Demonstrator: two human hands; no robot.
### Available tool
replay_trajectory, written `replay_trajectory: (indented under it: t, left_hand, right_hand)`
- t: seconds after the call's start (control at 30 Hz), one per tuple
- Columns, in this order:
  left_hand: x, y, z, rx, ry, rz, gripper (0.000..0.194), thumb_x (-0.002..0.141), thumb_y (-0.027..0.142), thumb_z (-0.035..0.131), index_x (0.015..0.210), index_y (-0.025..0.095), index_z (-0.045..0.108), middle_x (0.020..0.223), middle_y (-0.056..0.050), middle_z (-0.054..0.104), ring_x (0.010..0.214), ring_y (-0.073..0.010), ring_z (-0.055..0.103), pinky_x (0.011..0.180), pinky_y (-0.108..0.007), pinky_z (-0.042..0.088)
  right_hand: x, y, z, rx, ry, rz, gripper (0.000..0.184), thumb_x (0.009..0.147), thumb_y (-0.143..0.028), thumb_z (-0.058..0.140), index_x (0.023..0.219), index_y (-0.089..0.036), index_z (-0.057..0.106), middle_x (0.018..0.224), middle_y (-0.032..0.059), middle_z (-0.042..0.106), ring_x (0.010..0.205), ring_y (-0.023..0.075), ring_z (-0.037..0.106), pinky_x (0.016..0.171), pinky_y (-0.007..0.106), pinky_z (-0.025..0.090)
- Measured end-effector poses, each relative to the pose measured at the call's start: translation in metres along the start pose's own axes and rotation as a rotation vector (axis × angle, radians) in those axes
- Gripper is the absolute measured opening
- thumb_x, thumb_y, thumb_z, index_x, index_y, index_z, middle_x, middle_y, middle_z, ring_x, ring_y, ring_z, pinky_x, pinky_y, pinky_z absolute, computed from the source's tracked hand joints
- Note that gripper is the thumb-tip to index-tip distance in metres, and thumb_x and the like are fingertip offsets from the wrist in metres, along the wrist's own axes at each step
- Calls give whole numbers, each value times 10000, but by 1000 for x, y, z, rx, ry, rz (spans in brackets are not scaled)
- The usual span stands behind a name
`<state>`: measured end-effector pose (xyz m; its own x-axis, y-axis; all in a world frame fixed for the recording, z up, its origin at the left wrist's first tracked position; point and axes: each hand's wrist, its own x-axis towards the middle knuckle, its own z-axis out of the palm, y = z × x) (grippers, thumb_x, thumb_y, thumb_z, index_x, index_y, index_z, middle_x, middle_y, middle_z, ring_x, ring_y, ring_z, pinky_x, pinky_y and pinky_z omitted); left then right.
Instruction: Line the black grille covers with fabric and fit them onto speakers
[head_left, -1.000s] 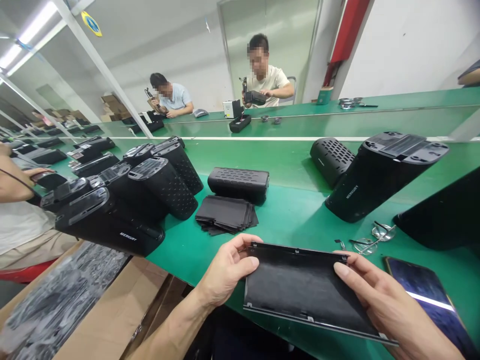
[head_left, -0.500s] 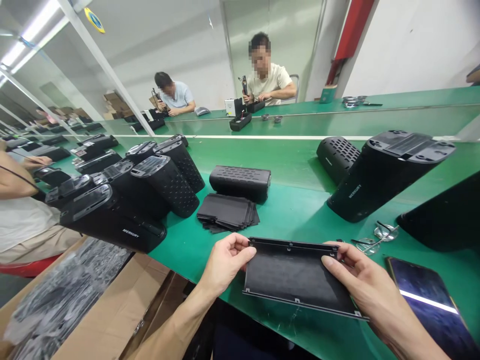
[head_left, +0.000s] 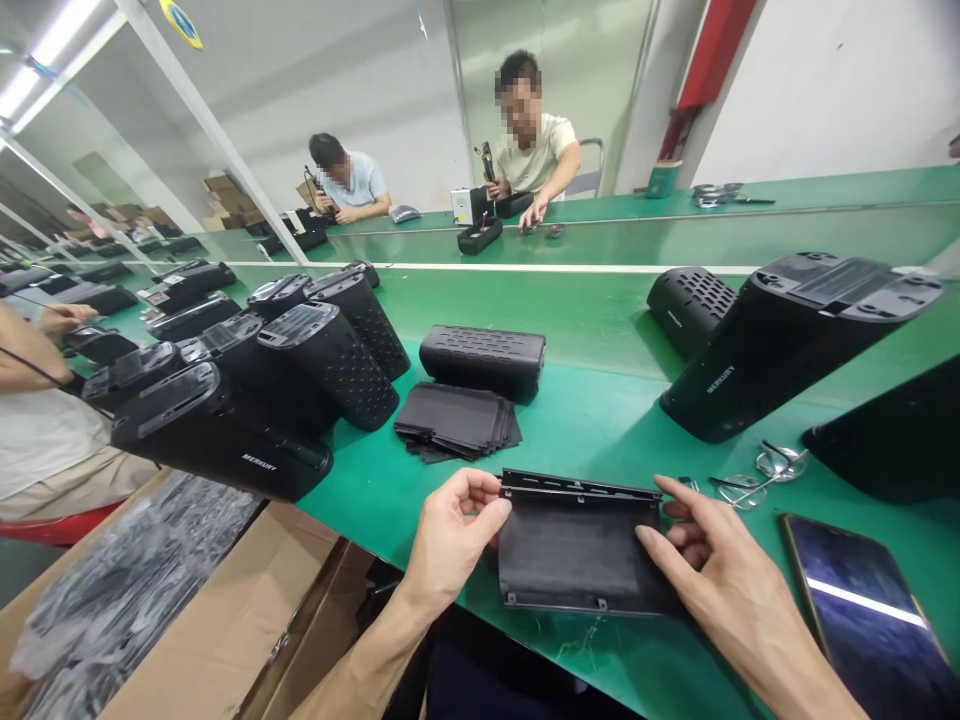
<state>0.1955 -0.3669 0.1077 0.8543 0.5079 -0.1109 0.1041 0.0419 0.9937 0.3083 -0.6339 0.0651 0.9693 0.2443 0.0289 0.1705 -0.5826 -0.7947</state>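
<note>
A black plastic speaker shell (head_left: 577,550), hollow side up with small screw tabs along its long rims, is tilted above the near table edge. My left hand (head_left: 459,535) pinches its left end between thumb and fingers. At the right end, my right hand (head_left: 712,565) has its index finger stretched toward the top corner and its thumb over the inner face, fingers apart. The shell's right edge is partly hidden by that hand. Just beyond lies a stack of thin black sheets (head_left: 456,420), with a black perforated shell (head_left: 484,362) behind it.
Black speaker housings (head_left: 217,440) crowd the left side; another upright housing (head_left: 787,350) stands at right. Small round parts with wires (head_left: 750,485) and a phone (head_left: 862,600) lie near my right hand. A cardboard box (head_left: 232,600) sits lower left. Co-workers sit across and at left.
The shell has tipped, showing its slotted far side. My right hand has loosened, its index finger now extended. Across the table, a co-worker's hand has reached forward to small round parts.
</note>
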Motion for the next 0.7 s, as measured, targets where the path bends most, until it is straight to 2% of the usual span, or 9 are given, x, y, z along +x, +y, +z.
replay_trajectory:
  t: [0.1,0.2,0.33,0.4,0.47,0.5,0.57,0.7]
  left_hand:
    - [-2,2,0,-198,-66,-75,326,794,358,893,983,145,734,802,-10,688,631,-109,616,528,-219,559]
    - [-2,6,1,-336,-94,-146,397,741,377,953,984,144,742,852,-25,707,639,-118,640,517,-233,575]
    - [-4,12,2,-395,-129,-173,421,714,366,983,972,140,740,780,-8,687,607,-109,634,526,-232,579]
    - [-6,15,3,-412,-139,-163,415,718,358,985,969,140,736,745,7,673,578,-91,614,522,-214,566]
    - [-8,16,4,-431,-146,-153,405,716,343,988,961,141,737,726,17,662,558,-73,594,513,-192,545]
    - [-8,17,4,-439,-147,-149,399,714,334,990,957,141,740,724,21,658,555,-67,586,510,-183,535]
    - [-9,19,4,-450,-150,-143,383,713,319,991,949,144,745,736,23,657,561,-60,577,511,-171,520]
    - [-9,21,3,-451,-143,-157,358,714,300,988,938,155,749,765,23,655,588,-54,565,527,-154,488]
  right_hand:
    - [-4,-5,-3,175,-27,112,695,847,-733,713,1416,-343,627,1174,44,674,945,257,689,809,416,577]
    - [-8,-13,-12,317,-73,216,741,807,-778,743,1388,-328,642,1137,47,705,1056,290,692,864,394,576]
    - [-7,-18,-28,277,-79,251,729,809,-810,728,1354,-328,670,1164,56,721,1085,303,672,882,380,553]
    - [-7,-18,-34,281,-111,279,736,811,-819,725,1348,-319,670,1034,44,708,906,251,651,743,330,529]
    - [-7,-17,-39,344,-213,367,746,821,-822,723,1359,-311,648,794,-12,608,655,164,503,568,264,407]
    - [-8,-17,-41,388,-266,421,746,823,-818,730,1361,-310,635,713,-40,539,596,139,417,527,244,336]
    - [-10,-16,-42,480,-328,498,733,819,-793,761,1353,-312,618,658,-61,482,577,126,350,511,229,272]
    - [-17,-18,-43,641,-360,538,640,795,-666,864,1257,-283,643,641,-64,494,564,113,316,505,210,285]
